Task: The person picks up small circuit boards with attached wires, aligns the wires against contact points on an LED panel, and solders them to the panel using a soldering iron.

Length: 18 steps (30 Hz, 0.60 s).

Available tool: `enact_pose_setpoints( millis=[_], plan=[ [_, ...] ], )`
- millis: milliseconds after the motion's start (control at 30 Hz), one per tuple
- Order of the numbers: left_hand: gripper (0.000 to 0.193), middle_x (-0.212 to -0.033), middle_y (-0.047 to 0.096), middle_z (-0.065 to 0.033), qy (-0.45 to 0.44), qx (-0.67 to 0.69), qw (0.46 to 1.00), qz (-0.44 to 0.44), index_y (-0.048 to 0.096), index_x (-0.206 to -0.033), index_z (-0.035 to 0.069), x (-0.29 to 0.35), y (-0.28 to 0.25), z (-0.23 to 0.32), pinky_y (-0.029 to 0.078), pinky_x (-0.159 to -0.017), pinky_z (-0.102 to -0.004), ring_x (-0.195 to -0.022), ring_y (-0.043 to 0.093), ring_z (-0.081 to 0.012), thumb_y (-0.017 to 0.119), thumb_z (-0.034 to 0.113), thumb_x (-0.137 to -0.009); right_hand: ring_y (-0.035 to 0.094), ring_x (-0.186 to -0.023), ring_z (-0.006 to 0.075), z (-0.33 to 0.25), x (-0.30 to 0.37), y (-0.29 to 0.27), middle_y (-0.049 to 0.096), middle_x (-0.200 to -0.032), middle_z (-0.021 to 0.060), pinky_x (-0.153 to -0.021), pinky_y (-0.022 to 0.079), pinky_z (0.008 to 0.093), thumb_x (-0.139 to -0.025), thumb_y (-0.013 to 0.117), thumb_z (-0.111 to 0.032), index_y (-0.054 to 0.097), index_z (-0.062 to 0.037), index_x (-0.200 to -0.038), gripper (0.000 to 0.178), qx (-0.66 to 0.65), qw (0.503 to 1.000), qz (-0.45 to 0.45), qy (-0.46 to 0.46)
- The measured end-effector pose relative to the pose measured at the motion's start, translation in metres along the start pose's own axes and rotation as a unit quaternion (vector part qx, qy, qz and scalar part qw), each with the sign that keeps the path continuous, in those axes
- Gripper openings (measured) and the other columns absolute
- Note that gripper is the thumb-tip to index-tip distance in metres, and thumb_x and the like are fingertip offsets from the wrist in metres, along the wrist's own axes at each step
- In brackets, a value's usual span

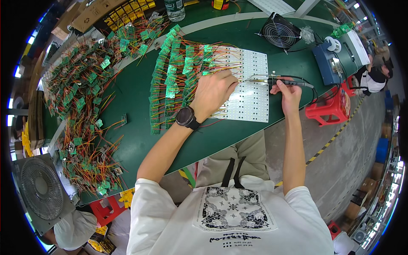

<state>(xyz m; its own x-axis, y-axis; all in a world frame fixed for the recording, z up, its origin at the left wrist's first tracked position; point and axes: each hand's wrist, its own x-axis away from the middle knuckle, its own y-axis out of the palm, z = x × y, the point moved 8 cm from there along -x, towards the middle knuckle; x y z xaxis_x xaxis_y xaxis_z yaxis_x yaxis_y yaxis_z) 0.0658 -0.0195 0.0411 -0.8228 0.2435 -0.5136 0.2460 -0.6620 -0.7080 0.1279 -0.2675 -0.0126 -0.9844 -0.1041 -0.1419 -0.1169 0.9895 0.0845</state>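
My right hand (287, 96) grips a soldering iron (293, 82) with a thin feed tube and a black cable. Its metal tip reaches left over a white board (255, 106) covered in rows of small dots. Close to that tip is my left hand (216, 91), wearing a black watch on the wrist; its fingers are bent together at the board, and whatever they pinch is hidden. Left of the board, small green circuit boards (171, 76) lie in overlapping columns. Red and yellow wires run from them onto the white board, partly under my left hand.
A big heap of wired green circuit boards (80, 95) covers the table's left side. Behind the white board stands a black fan (280, 33). A blue soldering station (326, 63) with a solder reel (332, 44) is at the right. A bottle (174, 10) stands at the back.
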Motion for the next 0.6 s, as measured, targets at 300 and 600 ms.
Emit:
enact_pose_setpoints(
  millis=[300, 600],
  plan=[
    [0.011, -0.077, 0.062, -0.0071, 0.000, -0.005, 1.000, -0.003, 0.068, -0.080, 0.006, 0.0013, 0.0034, 0.0000, 0.049, -0.056, -0.0391, -0.067, 0.063, -0.0288, 0.067, 0.016, -0.085, 0.066, -0.064, 0.0191, -0.0011, 0.0020, 0.0046, 0.068, -0.082, 0.0148, -0.060, 0.050, 0.0258, -0.087, 0.066, -0.005, 0.062, 0.0085, -0.106, 0.023, 0.012, 1.000, -0.017, 0.011],
    [0.011, -0.077, 0.061, -0.0075, 0.000, -0.003, 1.000, -0.005, 0.068, -0.080, 0.006, 0.0009, 0.0029, -0.0017, 0.049, -0.056, -0.0395, -0.066, 0.063, -0.0290, 0.066, 0.016, -0.085, 0.066, -0.065, 0.0189, -0.0009, 0.0009, 0.0065, 0.068, -0.081, 0.0141, -0.061, 0.051, 0.0263, -0.088, 0.067, -0.005, 0.063, 0.0082, -0.105, 0.022, 0.029, 0.999, -0.021, 0.006]
  ],
)
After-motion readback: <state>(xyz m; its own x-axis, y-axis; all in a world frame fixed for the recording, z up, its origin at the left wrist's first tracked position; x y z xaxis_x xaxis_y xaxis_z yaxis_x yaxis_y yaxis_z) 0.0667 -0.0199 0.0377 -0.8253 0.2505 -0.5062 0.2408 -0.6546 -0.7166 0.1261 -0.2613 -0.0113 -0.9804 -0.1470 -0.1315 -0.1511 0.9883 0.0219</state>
